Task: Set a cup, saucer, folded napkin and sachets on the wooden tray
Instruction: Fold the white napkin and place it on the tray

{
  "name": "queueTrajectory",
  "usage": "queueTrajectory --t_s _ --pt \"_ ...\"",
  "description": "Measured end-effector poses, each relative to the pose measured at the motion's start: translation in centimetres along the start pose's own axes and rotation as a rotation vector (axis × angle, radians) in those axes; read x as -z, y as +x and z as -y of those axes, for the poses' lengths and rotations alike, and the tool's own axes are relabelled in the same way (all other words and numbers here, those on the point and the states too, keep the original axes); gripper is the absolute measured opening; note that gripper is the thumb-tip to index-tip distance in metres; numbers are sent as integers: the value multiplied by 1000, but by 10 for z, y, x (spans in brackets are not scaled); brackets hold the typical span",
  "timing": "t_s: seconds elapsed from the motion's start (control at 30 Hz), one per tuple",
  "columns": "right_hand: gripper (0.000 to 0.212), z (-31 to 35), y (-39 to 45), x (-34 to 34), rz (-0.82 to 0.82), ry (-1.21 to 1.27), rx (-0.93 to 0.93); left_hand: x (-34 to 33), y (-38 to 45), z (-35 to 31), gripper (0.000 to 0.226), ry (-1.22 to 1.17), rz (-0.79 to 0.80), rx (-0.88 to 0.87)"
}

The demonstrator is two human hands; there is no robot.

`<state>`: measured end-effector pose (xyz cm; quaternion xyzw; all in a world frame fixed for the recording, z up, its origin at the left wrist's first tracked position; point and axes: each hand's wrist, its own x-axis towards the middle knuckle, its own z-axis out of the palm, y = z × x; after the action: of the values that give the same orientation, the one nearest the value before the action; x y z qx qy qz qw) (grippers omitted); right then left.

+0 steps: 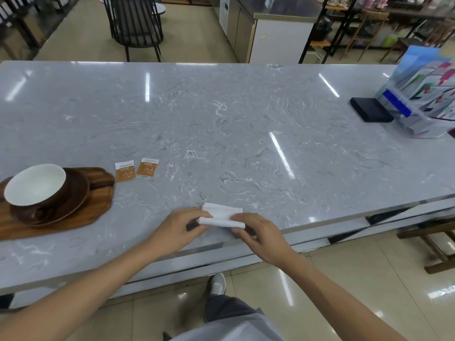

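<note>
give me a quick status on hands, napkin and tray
Left hand and right hand both on napkin, mid-fold on counter. Cup and saucer on tray. Two sachets off tray. Nothing blocking.

Left sachet [125,171]: a line of print on the white top band, too small to read; white dots on the brown part.
Right sachet [147,167]: the same layout, print also unreadable.
Leaflets in clear holder [428,94]: coloured graphics only, no legible words.
Elsewhere: no readable text, numbers or signs.
</note>
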<state>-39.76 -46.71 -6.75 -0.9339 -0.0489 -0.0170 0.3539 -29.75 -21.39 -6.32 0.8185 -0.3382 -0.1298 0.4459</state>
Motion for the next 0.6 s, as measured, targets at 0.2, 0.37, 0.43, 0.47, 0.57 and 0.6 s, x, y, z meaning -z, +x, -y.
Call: queueTrajectory --t_s 0.2,0.37,0.43,0.47,0.57,0.6 --pt "22 1 13 4 -61 287 -218 -2 14 4 14 -281 -107 248" --pt "16 9 18 -7 -249 486 -383 -10 29 4 10 -279 -216 311" --pt "17 13 20 -11 -307 455 -394 -13 34 3 18 -215 -255 307" --pt "18 15 21 -13 -331 429 -389 -14 35 2 25 -194 -265 293" --pt "22 19 25 -20 -347 371 -386 -19 31 1 37 -122 -263 213" --pt "22 18 26 -22 -345 353 -395 -21 29 1 35 -86 -259 191"
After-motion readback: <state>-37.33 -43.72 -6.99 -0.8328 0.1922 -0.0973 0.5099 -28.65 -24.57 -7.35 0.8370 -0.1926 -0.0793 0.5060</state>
